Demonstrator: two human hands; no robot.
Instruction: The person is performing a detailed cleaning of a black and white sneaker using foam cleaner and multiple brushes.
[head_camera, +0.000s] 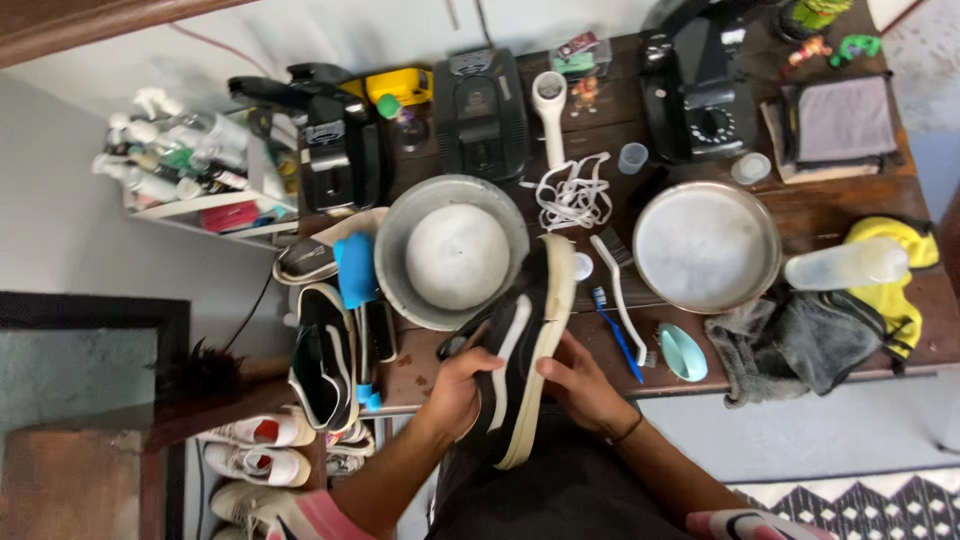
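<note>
I hold a black sneaker (520, 340) with a white side stripe and a cream sole, tilted on its side above the near edge of the wooden table (800, 215). My left hand (455, 385) grips its black upper near the opening. My right hand (580, 385) supports the sole from the right side. The shoe's toe points toward a round metal basin (395, 250) that holds an upturned white bowl (457, 256).
A second black sneaker (322, 365) stands at the table's left edge beside a blue shoe tree (355, 268). A metal pan (706, 245), brushes (618, 305), white laces (572, 192), grey cloths (800, 340) and a plastic bottle (845, 265) lie to the right. White shoes (260, 445) sit on the floor.
</note>
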